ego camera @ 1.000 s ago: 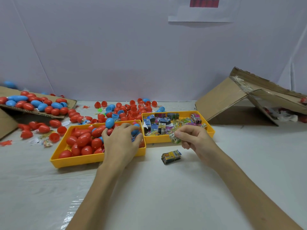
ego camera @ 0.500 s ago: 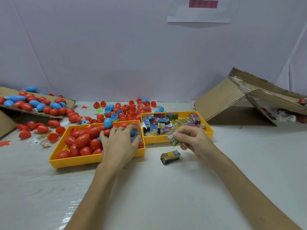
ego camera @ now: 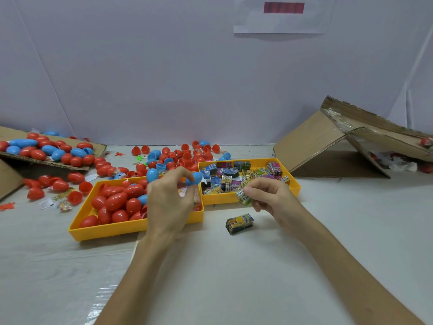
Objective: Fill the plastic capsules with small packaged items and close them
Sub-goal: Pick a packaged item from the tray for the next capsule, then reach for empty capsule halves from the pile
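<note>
My left hand is raised over the right end of the yellow capsule tray and grips a blue capsule between its fingertips. The tray holds several red and a few blue capsules. My right hand pinches a small green packet just in front of the second yellow tray, which is full of small colourful packets. Another small packet lies on the table below my right hand.
Loose red and blue capsules are scattered behind the trays. A cardboard flap at the left carries more capsules. An opened cardboard box lies at the right. A white wall stands behind.
My left hand has lifted out of the capsule tray with a blue capsule in its fingers. My right hand has stayed in place, still pinching the green packet.
</note>
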Tool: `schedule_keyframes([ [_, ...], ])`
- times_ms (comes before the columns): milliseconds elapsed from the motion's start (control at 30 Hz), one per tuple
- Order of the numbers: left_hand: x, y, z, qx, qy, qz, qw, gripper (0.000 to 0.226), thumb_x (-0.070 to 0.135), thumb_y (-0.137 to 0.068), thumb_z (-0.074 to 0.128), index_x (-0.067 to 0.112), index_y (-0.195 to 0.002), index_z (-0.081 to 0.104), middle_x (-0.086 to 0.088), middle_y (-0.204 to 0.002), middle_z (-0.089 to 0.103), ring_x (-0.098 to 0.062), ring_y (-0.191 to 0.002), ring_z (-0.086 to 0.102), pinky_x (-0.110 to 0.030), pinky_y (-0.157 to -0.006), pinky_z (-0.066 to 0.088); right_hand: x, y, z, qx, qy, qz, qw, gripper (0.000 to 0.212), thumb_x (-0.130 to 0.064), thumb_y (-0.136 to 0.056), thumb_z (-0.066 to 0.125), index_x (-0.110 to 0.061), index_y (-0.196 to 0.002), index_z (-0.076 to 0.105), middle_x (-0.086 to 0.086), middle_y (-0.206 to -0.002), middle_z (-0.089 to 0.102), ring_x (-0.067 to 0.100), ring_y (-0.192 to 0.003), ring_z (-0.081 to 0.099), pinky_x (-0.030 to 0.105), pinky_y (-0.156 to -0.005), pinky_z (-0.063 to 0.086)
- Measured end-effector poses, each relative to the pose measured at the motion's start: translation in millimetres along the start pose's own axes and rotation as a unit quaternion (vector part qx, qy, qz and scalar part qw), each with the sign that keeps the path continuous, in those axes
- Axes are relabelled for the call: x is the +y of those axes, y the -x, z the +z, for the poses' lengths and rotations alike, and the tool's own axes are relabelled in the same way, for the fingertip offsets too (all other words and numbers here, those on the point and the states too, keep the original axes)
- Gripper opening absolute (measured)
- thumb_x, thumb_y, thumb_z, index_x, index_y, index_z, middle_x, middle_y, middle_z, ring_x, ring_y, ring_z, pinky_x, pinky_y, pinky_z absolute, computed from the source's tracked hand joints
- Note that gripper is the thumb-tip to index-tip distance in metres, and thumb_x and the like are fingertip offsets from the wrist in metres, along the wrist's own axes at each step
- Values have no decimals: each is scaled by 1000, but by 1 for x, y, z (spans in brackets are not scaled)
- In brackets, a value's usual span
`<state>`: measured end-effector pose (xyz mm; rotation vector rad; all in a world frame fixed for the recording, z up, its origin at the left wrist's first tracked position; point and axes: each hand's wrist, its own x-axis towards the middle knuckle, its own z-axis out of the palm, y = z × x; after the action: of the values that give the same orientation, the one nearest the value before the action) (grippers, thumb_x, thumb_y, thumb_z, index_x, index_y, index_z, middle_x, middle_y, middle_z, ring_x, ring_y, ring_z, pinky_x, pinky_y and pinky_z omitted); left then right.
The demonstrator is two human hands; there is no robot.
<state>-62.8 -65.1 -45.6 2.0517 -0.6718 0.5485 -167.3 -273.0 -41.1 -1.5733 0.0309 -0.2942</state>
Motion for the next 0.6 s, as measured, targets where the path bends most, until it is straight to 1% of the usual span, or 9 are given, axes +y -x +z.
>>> schedule_keyframes([
  [67, 8, 0, 0, -26, 127, -24, 991, 19, 9, -89, 74, 21, -99, 65, 10, -96, 69, -8, -87, 69, -23, -77, 56, -2, 0, -1, 13, -10, -3, 1000, 9, -28, -74, 76, -20, -72, 74, -1, -64, 56, 16, -57, 50, 24, -58, 44],
  [100, 13, 0, 0, -49, 189, -40, 980, 19, 9, -91, 72, 22, -102, 65, 9, -98, 70, -8, -87, 71, -19, -73, 56, -2, 0, -1, 21, -17, -5, 1000, 11, -29, -72, 77, -19, -72, 75, 0, -64, 56, 17, -58, 51, 25, -59, 44],
  [167, 22, 2, 1, -102, 290, -66, 949, 19, 6, -95, 66, 22, -105, 66, 3, -97, 74, -11, -87, 74, -19, -73, 57, -4, 0, -2, 34, -38, -10, 999, 11, -30, -71, 77, -20, -71, 76, 0, -67, 55, 15, -62, 51, 25, -61, 45],
  [233, 26, 4, 3, -145, 345, -82, 924, 19, 4, -96, 63, 18, -107, 69, 0, -98, 76, -19, -88, 75, -24, -78, 59, -6, 0, -4, 43, -71, -14, 996, 9, -29, -71, 77, -20, -70, 77, -1, -69, 55, 14, -65, 50, 24, -62, 47],
  [300, 29, 7, 5, -174, 374, -93, 906, 18, 4, -97, 62, 15, -109, 70, -1, -101, 77, -22, -90, 75, -28, -82, 60, -7, 0, -5, 50, -101, -18, 993, 9, -29, -70, 77, -20, -69, 77, -1, -70, 55, 14, -67, 49, 23, -64, 47],
  [367, 31, 8, 7, -192, 385, -100, 897, 19, 4, -97, 62, 15, -110, 70, -1, -103, 77, -22, -91, 75, -28, -81, 60, -7, 0, -4, 55, -110, -23, 992, 10, -31, -67, 78, -20, -68, 77, -1, -70, 55, 14, -67, 49, 22, -64, 47],
  [467, 32, 9, 7, -199, 389, -100, 894, 21, 3, -97, 61, 17, -110, 71, 0, -102, 77, -20, -90, 75, -24, -78, 58, -8, 1, -3, 43, -106, -29, 993, 7, -26, -73, 79, -21, -69, 77, -5, -69, 58, 13, -66, 50, 23, -65, 48],
  [533, 33, 10, 8, -205, 387, -98, 894, 22, 3, -98, 61, 19, -108, 71, 2, -102, 77, -18, -91, 75, -22, -77, 57, -8, 1, -2, 33, -100, -27, 994, 12, -32, -70, 81, -21, -71, 77, -6, -71, 59, 12, -65, 51, 23, -64, 49],
  [600, 34, 11, 8, -214, 382, -93, 894, 23, 3, -98, 61, 21, -107, 72, 3, -102, 78, -16, -92, 75, -20, -77, 57, -8, 1, 0, 25, -91, -25, 995, 14, -34, -69, 82, -21, -72, 77, -7, -72, 61, 11, -64, 52, 23, -65, 49],
])
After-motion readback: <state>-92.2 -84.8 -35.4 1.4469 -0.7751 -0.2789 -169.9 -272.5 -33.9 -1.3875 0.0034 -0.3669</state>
